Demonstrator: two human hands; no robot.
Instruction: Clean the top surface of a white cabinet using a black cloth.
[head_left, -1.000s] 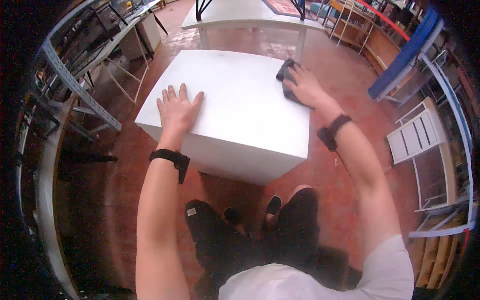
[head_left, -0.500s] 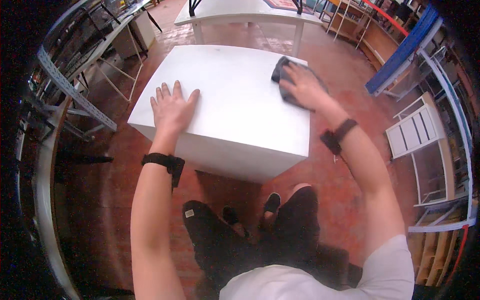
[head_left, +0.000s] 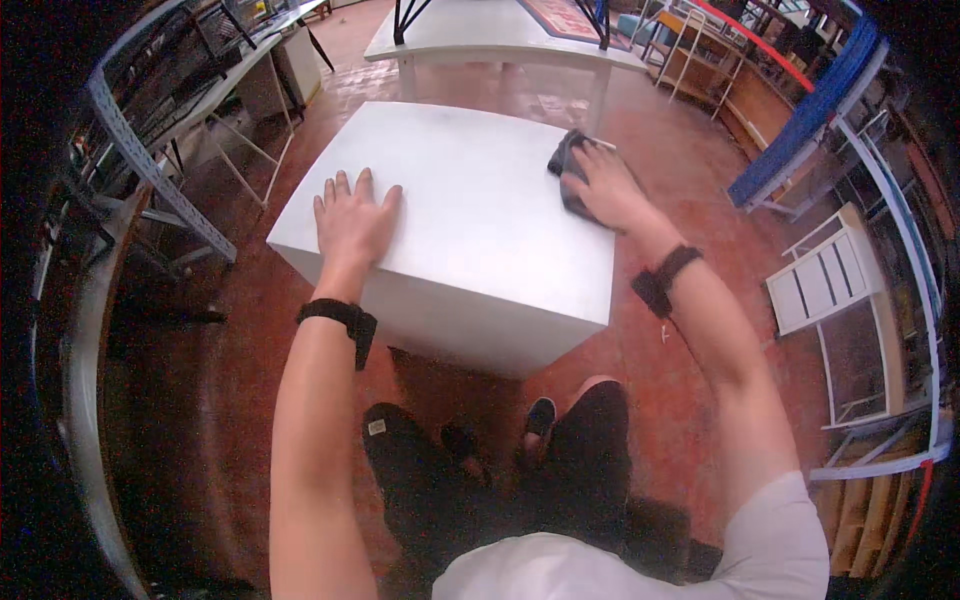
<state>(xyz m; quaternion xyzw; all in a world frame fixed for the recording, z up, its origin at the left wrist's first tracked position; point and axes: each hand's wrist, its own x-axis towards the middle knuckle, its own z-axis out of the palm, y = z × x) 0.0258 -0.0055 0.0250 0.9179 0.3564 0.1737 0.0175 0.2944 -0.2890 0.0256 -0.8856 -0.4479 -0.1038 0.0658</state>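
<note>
In front of me stands a large white box-shaped piece [head_left: 470,190] with a smooth top. My left hand [head_left: 355,222] lies flat on the near left part of that top, fingers spread, holding nothing. Close to the far right corner, my right hand [head_left: 608,188] presses a dark grey cloth [head_left: 566,158] against the surface. The cloth is bunched under the palm and fingers and pokes out on the left side of the hand. Part of it is hidden beneath the hand.
Beyond the box is a white table [head_left: 480,45] with black metal legs on it. Metal racking with a blue upright [head_left: 810,110] runs along the right, beside a white slatted piece [head_left: 822,280]. A workbench [head_left: 215,90] stands at the left. The floor is red.
The view has shifted slightly. The cloth under my right hand sticks out less past the box's right edge. My left hand stays flat in the same place on the top.
</note>
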